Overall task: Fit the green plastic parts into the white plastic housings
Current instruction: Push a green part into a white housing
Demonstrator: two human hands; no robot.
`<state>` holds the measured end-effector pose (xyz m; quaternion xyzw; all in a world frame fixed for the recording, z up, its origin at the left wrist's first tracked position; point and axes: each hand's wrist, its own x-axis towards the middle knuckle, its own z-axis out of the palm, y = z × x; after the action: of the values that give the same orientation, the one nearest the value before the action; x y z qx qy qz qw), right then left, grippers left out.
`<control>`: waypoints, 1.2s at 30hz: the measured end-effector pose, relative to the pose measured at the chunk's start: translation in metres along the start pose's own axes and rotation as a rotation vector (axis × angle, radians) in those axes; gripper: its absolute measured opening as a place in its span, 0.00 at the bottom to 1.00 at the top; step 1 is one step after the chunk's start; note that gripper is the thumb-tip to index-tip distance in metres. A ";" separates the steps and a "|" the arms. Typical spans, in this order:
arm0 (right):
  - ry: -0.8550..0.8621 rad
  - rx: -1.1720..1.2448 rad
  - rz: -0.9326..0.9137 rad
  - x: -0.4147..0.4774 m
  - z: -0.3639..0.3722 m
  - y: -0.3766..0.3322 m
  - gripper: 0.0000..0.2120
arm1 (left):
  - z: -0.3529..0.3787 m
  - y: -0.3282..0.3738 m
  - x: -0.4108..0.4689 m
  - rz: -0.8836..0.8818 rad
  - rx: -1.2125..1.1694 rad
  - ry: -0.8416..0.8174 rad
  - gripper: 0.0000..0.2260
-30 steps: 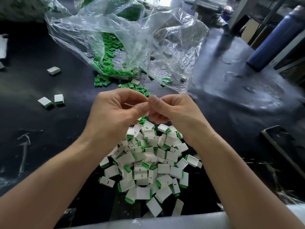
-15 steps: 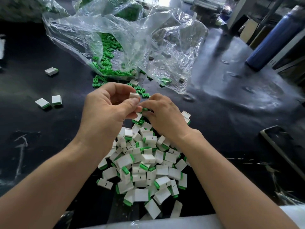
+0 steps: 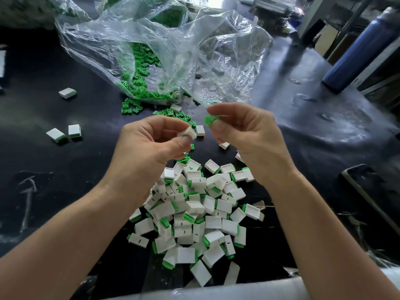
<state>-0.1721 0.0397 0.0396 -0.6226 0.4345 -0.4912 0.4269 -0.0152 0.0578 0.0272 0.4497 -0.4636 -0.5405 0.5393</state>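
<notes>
The desk (image 3: 65, 169) is black with pale scuff streaks. The bag (image 3: 194, 50) is clear, with bright green parts (image 3: 140, 61) inside. Nearer than the bag, the housings (image 3: 213, 221) are white edged with green, some bearing a short black dash. Right of the bag stands a dark blue bottle (image 3: 355, 48).

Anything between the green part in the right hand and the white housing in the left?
Nothing visible: the green part and white housing are held apart, with an open gap between them.
</notes>
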 end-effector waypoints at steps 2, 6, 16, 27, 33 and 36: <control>-0.034 0.002 0.000 -0.002 0.004 -0.005 0.13 | 0.001 0.000 -0.001 -0.006 0.010 -0.014 0.03; -0.071 -0.023 0.007 -0.004 0.007 -0.009 0.12 | 0.000 0.001 -0.001 -0.003 0.062 -0.020 0.03; -0.144 -0.173 0.008 -0.006 0.008 -0.008 0.13 | 0.001 0.004 -0.003 0.054 0.110 -0.047 0.05; -0.163 -0.421 -0.038 -0.009 0.006 -0.010 0.12 | 0.000 0.002 -0.007 0.177 0.410 -0.044 0.10; -0.105 -0.276 0.021 -0.007 0.010 -0.008 0.11 | -0.001 0.007 -0.004 0.149 0.258 -0.058 0.04; -0.143 -0.352 0.044 -0.007 0.010 -0.006 0.11 | -0.001 0.008 -0.005 0.143 0.236 -0.060 0.05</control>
<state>-0.1627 0.0495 0.0425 -0.7113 0.4959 -0.3525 0.3519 -0.0130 0.0624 0.0344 0.4594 -0.5707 -0.4557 0.5056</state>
